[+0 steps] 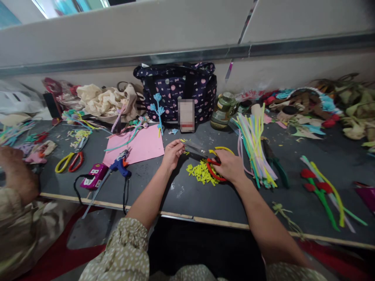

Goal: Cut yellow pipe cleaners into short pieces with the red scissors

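My right hand point(230, 166) grips scissors point(197, 148) with one yellow and one red handle loop. Their blades point left, toward my left hand point(174, 153). The fingers of that hand are pinched together at the blade tips. A small yellow piece point(183, 140) shows at the fingertips; its full shape is too small to make out. Below the blades lies a loose pile of short yellow-green cut pieces point(202, 172), partly covered by the red handle.
A dotted dark bag point(172, 88) stands behind my hands, a phone-like object point(186, 117) against it. Pipe cleaners point(254, 148) and a green jar point(224, 111) are to the right. A glue gun point(120, 164), pink sheet point(140, 146) and a co-worker's arm point(17, 175) are left.
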Demonstrator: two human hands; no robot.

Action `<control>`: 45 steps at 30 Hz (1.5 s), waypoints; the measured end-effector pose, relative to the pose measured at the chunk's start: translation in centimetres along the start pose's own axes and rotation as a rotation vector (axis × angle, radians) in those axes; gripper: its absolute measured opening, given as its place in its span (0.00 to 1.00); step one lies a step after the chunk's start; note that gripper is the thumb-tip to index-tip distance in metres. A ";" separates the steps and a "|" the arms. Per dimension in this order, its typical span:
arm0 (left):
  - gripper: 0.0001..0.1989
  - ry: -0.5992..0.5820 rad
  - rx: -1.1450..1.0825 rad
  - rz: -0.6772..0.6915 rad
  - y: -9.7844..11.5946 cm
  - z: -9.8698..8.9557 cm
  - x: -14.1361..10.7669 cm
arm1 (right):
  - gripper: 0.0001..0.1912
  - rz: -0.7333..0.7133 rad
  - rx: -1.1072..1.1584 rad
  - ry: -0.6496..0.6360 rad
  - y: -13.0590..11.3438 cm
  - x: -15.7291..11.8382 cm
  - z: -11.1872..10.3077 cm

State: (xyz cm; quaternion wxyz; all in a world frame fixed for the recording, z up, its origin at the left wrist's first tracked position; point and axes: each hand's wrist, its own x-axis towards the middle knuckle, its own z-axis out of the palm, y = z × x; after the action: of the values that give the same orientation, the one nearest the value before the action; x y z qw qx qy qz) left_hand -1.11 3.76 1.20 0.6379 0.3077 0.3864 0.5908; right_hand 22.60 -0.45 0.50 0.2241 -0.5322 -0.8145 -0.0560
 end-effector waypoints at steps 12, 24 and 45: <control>0.12 -0.037 0.033 -0.013 -0.2 0.1 -0.1 | 0.15 -0.002 0.018 -0.011 -0.3 0.0 -0.2; 0.10 -0.060 0.106 0.009 -0.1 0.2 -0.3 | 0.15 0.003 0.018 -0.030 -0.2 0.0 -0.1; 0.11 -0.061 0.120 0.003 -0.4 0.1 -0.2 | 0.13 -0.015 0.053 -0.067 -0.4 0.1 -0.3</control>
State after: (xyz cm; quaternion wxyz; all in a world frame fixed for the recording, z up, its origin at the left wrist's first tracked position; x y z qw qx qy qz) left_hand -0.82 3.56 0.99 0.6289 0.3639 0.4011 0.5578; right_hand 22.30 -0.68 0.85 0.2101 -0.5214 -0.8268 -0.0183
